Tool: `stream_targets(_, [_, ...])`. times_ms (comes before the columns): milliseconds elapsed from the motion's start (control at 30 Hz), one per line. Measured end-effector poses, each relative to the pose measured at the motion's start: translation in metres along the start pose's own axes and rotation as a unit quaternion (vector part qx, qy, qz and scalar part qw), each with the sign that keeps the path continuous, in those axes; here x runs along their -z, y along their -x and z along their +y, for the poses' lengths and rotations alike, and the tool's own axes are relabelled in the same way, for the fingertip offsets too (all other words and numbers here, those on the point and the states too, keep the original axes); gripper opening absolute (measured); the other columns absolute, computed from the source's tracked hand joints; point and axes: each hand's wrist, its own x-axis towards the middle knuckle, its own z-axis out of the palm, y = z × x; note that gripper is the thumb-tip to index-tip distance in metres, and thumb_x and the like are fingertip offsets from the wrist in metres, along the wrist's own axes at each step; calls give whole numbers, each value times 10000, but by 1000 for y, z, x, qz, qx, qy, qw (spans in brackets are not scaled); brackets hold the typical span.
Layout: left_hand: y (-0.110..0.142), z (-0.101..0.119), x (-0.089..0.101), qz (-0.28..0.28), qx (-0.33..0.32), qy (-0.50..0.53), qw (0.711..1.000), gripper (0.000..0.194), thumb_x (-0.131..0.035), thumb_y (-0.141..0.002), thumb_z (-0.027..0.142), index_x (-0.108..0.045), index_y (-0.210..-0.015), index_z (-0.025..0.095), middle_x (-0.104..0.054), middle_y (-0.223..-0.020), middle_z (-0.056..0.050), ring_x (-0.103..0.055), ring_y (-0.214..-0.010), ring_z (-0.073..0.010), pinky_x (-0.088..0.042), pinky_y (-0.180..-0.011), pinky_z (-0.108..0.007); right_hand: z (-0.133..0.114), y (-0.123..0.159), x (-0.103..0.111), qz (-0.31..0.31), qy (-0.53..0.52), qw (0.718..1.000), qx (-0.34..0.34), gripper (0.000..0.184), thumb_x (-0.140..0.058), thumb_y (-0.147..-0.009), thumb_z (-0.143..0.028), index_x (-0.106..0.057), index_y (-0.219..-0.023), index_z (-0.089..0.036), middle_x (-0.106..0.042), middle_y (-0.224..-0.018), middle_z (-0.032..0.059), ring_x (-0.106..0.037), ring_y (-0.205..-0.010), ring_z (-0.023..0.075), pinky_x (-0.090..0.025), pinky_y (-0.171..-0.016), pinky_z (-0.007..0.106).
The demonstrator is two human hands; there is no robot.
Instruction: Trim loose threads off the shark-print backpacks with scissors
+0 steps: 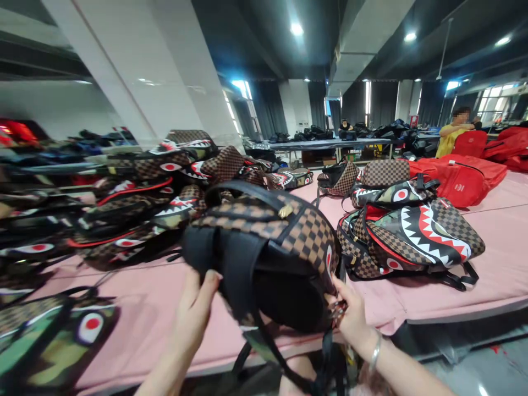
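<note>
I hold a brown checkered backpack (268, 247) with black shoulder straps up over the front edge of a pink-covered table (165, 313). My left hand (196, 313) grips its black strap padding on the left side. My right hand (348, 316), with a silver bracelet on the wrist, pinches the bag's lower right edge. The back panel and straps face me; loose strap ends hang below the bag.
A heap of similar shark-mouth backpacks (136, 214) lies at the left, with one more (53, 341) at the near left. Two stacked ones (412, 231) sit at the right, red bags (457, 179) behind. A person in yellow (451, 137) works at a far table.
</note>
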Motion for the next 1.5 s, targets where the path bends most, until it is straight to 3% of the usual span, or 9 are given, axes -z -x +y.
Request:
stream_targets(133, [-6, 24, -8, 37, 23, 4, 999, 586, -395, -867, 448, -295, -1384, 192, -332, -1439, -123, -240, -1339, -270, -176, -1098, -473, 14, 22, -16, -6, 28, 999, 16, 449, -462, -854, -203, -474, -1301, -156, -673, -828, 81, -614, -654, 166, -507, -625, 272])
stream_targets(267, [-4, 54, 2, 101, -182, -60, 976, 456, -529, -833, 297, -451, -1277, 231, -473, -1328, -114, -411, -1239, -258, -299, -1047, -466, 12, 16, -12, -4, 51, 998, 20, 440, -466, -866, -224, -473, -1301, -162, -688, -807, 80, -638, -680, 185, -520, -638, 286])
stream_targets(367, [-13, 83, 6, 60, -321, -30, 945, 361, -624, -768, 211, -553, -1120, 245, -613, -1076, -62, -565, -1023, -217, -435, -926, -402, 5, 14, -9, -17, 59, 998, 32, 435, -448, -875, -224, -472, -1302, -149, -690, -825, 97, -642, -680, 190, -524, -628, 288])
stream_targets(467, [-27, 107, 6, 6, -368, -15, 930, 288, -661, -738, 221, -586, -1016, 233, -625, -931, -34, -595, -885, -189, -487, -817, -340, -3, 19, -9, -21, 65, 997, 43, 436, -443, -878, -231, -472, -1305, -147, -690, -799, 105, -651, -670, 199, -534, -624, 293])
stream_targets(600, [-42, 124, 14, -30, -342, -52, 938, 170, -610, -772, 328, -628, -910, 231, -632, -850, -25, -601, -790, -173, -494, -744, -304, -15, 23, -7, -26, 72, 996, 54, 445, -466, -862, -257, -483, -1302, -192, -690, -750, 96, -658, -644, 222, -545, -603, 316])
stream_targets(733, [-47, 128, 28, -92, -302, -88, 945, 238, -569, -758, 455, -671, -789, 242, -618, -792, -29, -599, -723, -170, -492, -664, -277, -25, 19, 0, -61, 68, 995, 41, 463, -489, -833, -250, -492, -1295, -217, -695, -795, 101, -663, -672, 244, -546, -607, 329])
stream_targets(1033, [-35, 135, 23, -88, -292, -88, 948, 141, -496, -799, 299, -555, -705, 212, -570, -726, -20, -552, -690, -157, -446, -626, -260, -77, -24, 39, -128, 45, 991, -11, 340, -559, -775, -211, -511, -1111, -224, -659, -893, 26, -621, -769, 180, -487, -665, 259])
stream_targets(1200, [-33, 133, 18, -85, -268, -81, 956, 169, -456, -818, 277, -494, -666, 211, -524, -676, -3, -502, -647, -151, -416, -606, -262, -114, -66, 46, -98, 75, 986, 112, 162, -480, -866, -270, -537, -1005, -207, -639, -844, 19, -591, -724, 147, -433, -650, 231])
stream_targets(1500, [-34, 138, 19, -107, -227, -68, 966, 193, -431, -825, 293, -475, -653, 215, -504, -653, 0, -482, -625, -155, -407, -601, -275, -132, -101, 17, -108, 149, 944, 272, 211, -500, -865, -376, -609, -883, -196, -644, -735, 25, -590, -639, 132, -390, -586, 210])
